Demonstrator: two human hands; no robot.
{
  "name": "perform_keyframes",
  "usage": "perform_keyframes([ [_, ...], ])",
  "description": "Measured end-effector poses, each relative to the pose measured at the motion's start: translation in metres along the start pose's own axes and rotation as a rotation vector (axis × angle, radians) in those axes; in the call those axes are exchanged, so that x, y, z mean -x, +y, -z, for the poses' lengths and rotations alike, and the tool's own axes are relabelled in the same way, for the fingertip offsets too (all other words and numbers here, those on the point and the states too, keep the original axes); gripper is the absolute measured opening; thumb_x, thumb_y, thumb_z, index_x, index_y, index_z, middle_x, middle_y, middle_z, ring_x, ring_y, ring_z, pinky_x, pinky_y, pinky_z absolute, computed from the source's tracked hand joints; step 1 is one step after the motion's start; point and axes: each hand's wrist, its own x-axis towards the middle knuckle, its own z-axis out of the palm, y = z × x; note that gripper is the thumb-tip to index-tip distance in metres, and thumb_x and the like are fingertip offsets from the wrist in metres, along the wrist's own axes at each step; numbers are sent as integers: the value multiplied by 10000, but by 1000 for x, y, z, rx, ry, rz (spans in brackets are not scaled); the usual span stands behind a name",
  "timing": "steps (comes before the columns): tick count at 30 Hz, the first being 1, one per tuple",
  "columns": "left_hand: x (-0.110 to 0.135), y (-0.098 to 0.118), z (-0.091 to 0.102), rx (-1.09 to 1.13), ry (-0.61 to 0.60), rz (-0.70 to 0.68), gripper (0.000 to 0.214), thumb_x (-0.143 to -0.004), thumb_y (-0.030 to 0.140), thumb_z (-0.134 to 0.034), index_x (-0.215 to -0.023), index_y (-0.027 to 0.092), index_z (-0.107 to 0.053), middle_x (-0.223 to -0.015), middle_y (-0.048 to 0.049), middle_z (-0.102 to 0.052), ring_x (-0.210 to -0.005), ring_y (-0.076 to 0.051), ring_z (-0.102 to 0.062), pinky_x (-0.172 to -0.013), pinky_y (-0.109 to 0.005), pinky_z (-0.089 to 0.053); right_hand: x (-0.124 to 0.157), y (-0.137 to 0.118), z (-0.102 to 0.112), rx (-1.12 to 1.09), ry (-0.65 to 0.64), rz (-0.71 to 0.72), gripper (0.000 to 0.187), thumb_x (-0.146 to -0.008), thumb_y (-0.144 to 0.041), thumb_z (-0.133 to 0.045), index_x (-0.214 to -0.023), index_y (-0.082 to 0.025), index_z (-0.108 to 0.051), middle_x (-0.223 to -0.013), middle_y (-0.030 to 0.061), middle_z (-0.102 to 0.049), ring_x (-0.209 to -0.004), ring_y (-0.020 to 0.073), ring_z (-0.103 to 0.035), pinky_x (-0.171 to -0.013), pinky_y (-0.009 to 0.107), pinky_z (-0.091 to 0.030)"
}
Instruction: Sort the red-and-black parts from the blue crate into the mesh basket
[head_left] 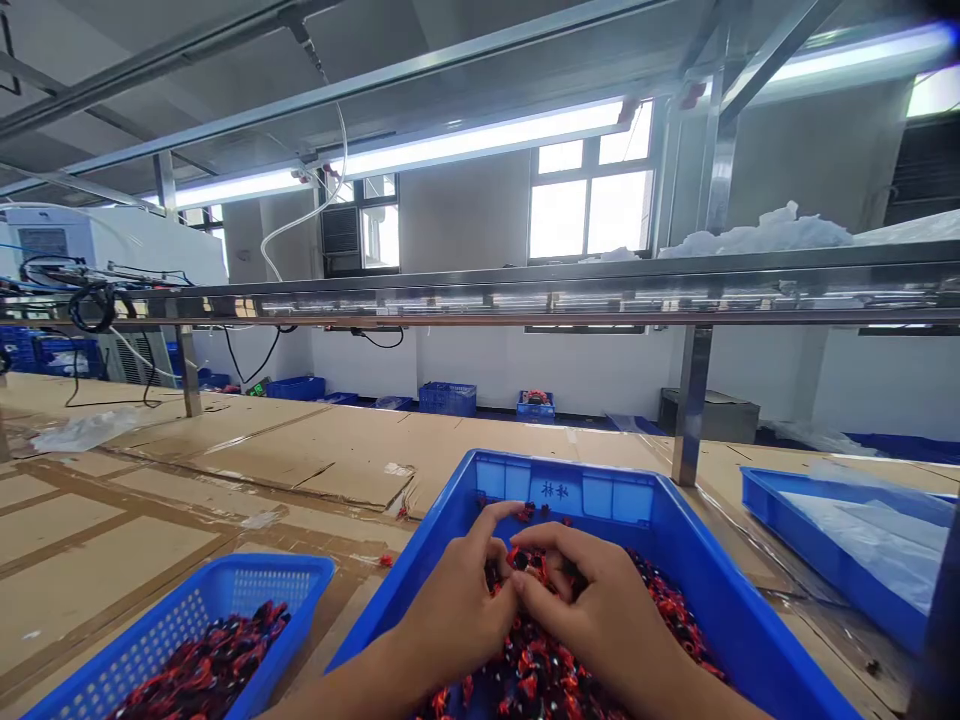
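The likeliest trouble lay in how loose the heap was: the small red-and-black parts lay piled in the blue crate, and a hurried pull might have snagged several together or flicked some over its wall. A few stray red bits already lay on the cardboard-covered desk just left of the crate, where they could have been overlooked or knocked further away. The left grip and right grip curled toward each other above the heap, their fingers bunched close and nowhere near spread open; those fingers hid whatever lay between them, so I could not tell whether either had hold of a piece. The parts looked like knobbly red and dark clusters, too small and jumbled to make out singly, heaped toward the near end of the crate with a few nearer its far wall. Left of the crate, a blue mesh basket held more of the same mix, while a shallow blue tray lined with clear plastic film sat to its right.
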Motion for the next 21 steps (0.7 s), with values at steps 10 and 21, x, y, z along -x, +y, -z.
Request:
perform_keyframes([
  [10,-3,1,4,41,-106,116,288,-906,377,-441,-937,179,-649,-703,17,-583,-624,-138,-487,-562,-226,-325,4,-4,4,209,21,162,127,-771,-331,-707,-847,-241,-658,-586,-40,-521,-548,143,-513,-531,252,-363],
  [21,-6,-4,1,87,-110,88,295,-907,363,-461,-786,161,-638,-742,-7,-623,-675,-147,-561,-610,-233,-416,6,-1,-2,78,-21,98,170,-697,-279,-726,-720,-204,-575,-561,-53,-483,-534,114,-441,-522,241,-290],
])
